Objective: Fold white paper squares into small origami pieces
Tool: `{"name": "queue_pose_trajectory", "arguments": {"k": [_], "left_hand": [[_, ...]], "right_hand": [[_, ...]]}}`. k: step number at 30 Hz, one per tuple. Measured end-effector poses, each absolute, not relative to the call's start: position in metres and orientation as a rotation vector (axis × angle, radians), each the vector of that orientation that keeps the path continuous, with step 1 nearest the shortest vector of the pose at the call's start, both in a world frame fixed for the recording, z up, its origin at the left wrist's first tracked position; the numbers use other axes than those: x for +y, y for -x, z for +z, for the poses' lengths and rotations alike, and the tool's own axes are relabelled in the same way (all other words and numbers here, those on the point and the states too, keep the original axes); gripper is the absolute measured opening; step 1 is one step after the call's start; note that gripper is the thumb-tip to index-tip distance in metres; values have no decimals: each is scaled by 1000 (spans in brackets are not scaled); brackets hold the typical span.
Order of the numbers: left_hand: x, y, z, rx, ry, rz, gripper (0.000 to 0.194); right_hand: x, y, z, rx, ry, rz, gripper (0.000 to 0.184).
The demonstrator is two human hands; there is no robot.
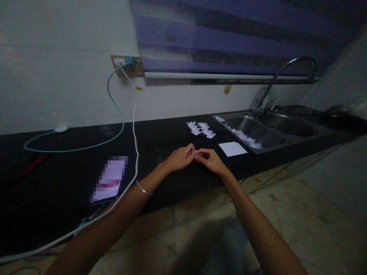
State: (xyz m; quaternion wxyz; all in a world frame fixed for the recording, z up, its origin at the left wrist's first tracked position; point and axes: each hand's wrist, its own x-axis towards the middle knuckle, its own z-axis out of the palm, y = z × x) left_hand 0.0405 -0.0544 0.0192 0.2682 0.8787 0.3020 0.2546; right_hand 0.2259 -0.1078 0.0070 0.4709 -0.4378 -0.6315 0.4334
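Note:
Above the black countertop, my left hand and my right hand meet at the fingertips. The fingers of both are closed in a pinch. Whatever lies between them is hidden or too small to make out. Just beyond the hands sit several small folded white paper pieces, grouped in rows. To the right of my right hand lies a stack of white paper sheets. More folded paper pieces line the near left rim of the sink.
A double steel sink with a curved faucet is set at the right. On the left are a lit phone, a white cable crossing my left forearm, and a teal cable from the wall socket.

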Motion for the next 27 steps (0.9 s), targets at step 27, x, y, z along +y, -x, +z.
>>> {"name": "queue_pose_trajectory", "arguments": {"k": [27], "left_hand": [[-43,-31,21,413,-2073,380,54]], "right_hand": [[-103,-229,5,-1461,1043,840,22]]}}
